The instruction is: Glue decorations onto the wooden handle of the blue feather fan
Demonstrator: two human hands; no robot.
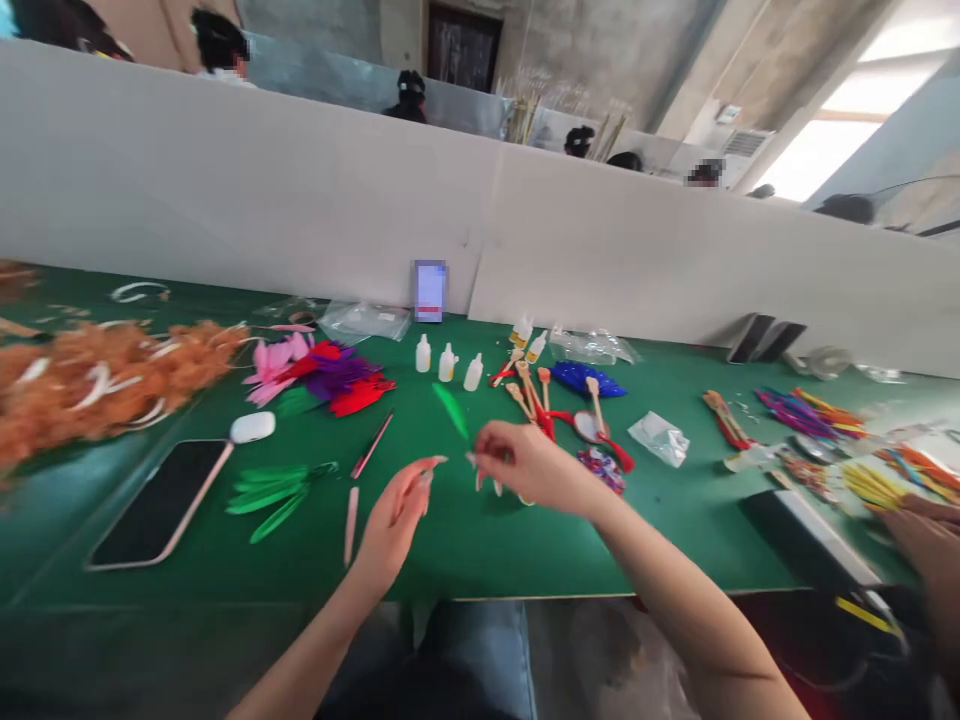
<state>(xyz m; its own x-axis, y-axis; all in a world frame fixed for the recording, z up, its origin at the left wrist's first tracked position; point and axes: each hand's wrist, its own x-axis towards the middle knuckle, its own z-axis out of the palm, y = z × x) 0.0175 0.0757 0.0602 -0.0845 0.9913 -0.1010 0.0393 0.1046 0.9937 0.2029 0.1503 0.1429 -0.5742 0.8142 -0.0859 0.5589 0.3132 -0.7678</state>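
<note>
Between the fingertips of my right hand [525,460] a green feather [451,410] is pinched by its lower end, its tip pointing up and left. My left hand [397,510] is held just to the left, fingers partly bent and tips slightly apart, with nothing visible in it. Several more green feathers [270,490] lie in a small pile left of that hand. Next to it are a pink stick-like tool [351,525] and a dark pink pen-like tool [373,443]. Something small and round under my right hand is mostly hidden.
White dropper bottles [447,363] stand behind my hands. Wooden sticks with red tassels [531,392] and blue feathers [589,379] lie to the right. Pink, red and purple feathers [330,372], a phone [161,503] and orange fluffy material [97,385] are left. A co-worker's hand [926,535] is far right.
</note>
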